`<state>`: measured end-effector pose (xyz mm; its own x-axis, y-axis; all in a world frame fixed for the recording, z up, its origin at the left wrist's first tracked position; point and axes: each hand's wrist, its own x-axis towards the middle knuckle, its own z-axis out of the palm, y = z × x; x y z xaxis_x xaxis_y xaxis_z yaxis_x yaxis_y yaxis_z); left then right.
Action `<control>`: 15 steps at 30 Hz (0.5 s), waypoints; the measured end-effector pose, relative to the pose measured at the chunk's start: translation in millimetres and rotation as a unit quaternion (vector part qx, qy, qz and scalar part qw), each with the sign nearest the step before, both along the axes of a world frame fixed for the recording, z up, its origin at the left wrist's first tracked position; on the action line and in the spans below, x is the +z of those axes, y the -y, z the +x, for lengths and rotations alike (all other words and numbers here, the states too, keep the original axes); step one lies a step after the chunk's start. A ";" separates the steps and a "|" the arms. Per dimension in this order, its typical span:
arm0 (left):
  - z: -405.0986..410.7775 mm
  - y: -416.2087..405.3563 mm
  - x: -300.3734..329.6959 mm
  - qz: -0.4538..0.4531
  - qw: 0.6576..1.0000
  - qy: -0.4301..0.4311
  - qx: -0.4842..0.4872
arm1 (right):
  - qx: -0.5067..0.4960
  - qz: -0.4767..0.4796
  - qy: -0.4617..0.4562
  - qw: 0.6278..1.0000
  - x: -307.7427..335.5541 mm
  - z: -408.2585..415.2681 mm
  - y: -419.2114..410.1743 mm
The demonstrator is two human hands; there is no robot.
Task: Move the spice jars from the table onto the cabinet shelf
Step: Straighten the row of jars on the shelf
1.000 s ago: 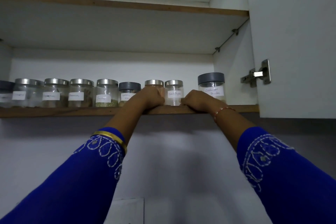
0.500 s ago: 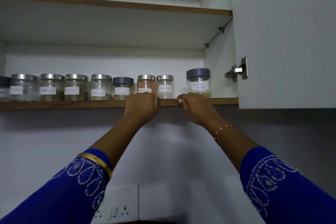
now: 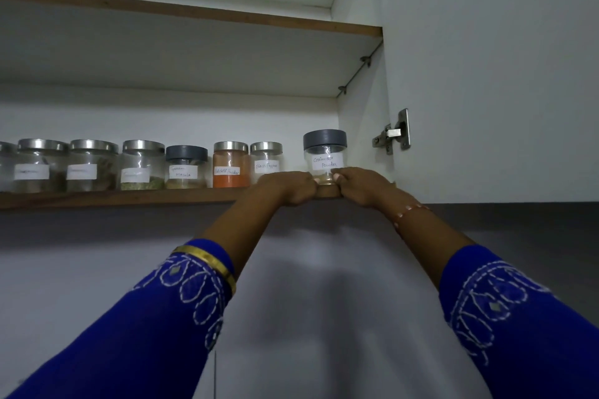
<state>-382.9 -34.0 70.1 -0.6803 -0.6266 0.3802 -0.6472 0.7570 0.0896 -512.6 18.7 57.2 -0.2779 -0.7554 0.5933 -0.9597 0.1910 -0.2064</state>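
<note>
head | coriander jar (image 3: pixel 324 157) (grey lid) between hands | left hand (image 3: pixel 288 188), right hand (image 3: pixel 363 186) apparently pinching its base

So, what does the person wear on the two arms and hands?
Both arms have deep blue sleeves with white stitched loop patterns near the cuffs. The left sleeve ends at a plain gold bangle. Above the right sleeve, the wrist carries a thin bracelet of pinkish and pale beads. The left hand and the right hand are bare; no rings show.
</note>
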 end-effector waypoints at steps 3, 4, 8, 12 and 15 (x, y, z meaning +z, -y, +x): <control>-9.9 -2.7 10.3 0.086 0.996 -0.019 -0.015 | 0.014 0.034 0.024 0.999 9.6 -0.1 1.1; -10.9 -0.9 13.0 0.112 0.993 -0.036 -0.019 | 0.015 0.045 0.025 0.999 12.0 0.4 0.7; -18.0 18.1 23.2 0.191 0.979 -0.076 0.005 | 0.017 0.098 0.027 0.995 19.8 -0.6 2.3; -30.6 38.2 27.5 0.210 0.974 -0.086 0.020 | 0.019 0.129 0.035 0.991 29.7 -13.7 22.5; -36.2 46.3 30.5 0.194 0.976 -0.087 0.043 | 0.026 0.141 0.087 0.986 35.2 -21.9 29.6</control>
<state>-419.1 -80.2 100.6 -0.5646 -0.7989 0.2075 -0.6567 0.5871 0.4733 -534.5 -10.9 92.4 -0.3124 -0.8996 0.3051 -0.9249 0.2147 -0.3139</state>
